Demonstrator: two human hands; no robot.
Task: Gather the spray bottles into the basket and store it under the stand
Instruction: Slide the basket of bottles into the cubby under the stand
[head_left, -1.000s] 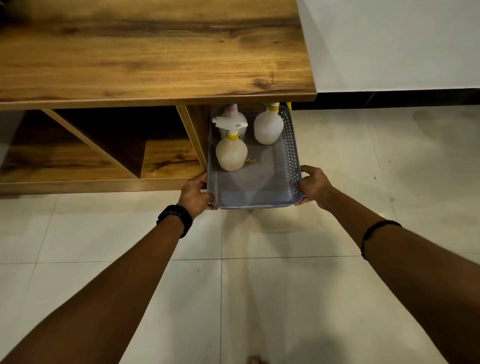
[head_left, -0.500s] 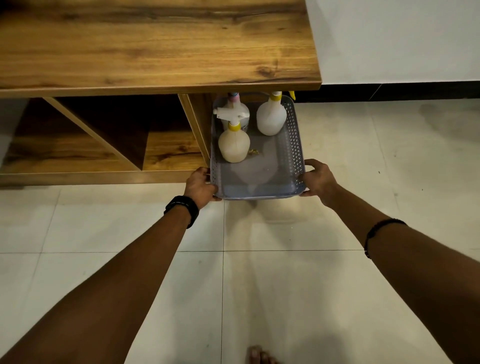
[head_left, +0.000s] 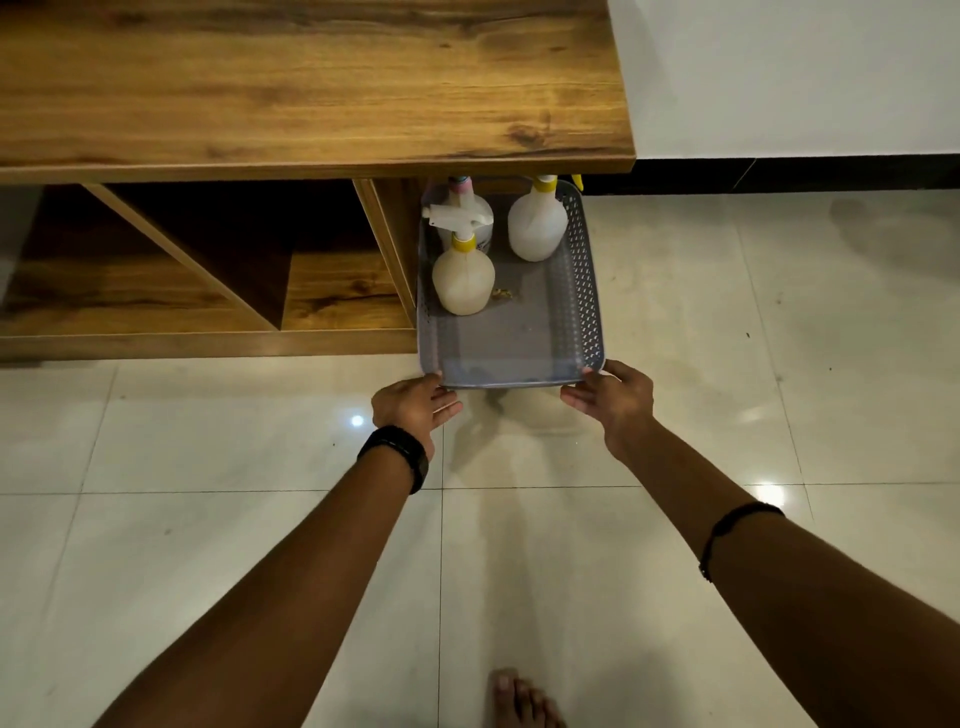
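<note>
Grey perforated basket (head_left: 584, 291) sits on the tiled floor (head_left: 727, 364), far end already under the overhang of the wooden stand (head_left: 311, 88), near end still sticking out past its front edge. It runs right alongside the stand's upright side panel (head_left: 389, 244), in the open bay at the right end.

Three spray bottles inside, all upright, bunched at the far end: cream bottle with yellow collar and white trigger (head_left: 463, 275) nearest, a white bottle (head_left: 537, 226) at back right, a third bottle with a pinkish top (head_left: 460, 189) at back left, mostly hidden by the tabletop and the front bottle. Near half of the basket bare. Small brownish scrap (head_left: 502, 294) on the basket bottom, can't tell what it is.

Left hand (head_left: 413, 405) at the near-left corner, fingers loosely spread, tips touching the rim. Right hand (head_left: 613, 397) at the near-right corner, fingers open and flat against the end wall. No closed grip on either, which looks like a push stance: one hand per corner keeps the basket square so it doesn't jam on the panel.

Gathering looks done. What's left, I'd say, is a short straight shove until the near edge clears the stand front. Risk: bottles tipping if shoved hard.

Bare foot (head_left: 519, 699) at bottom of view, black band on each wrist.
</note>
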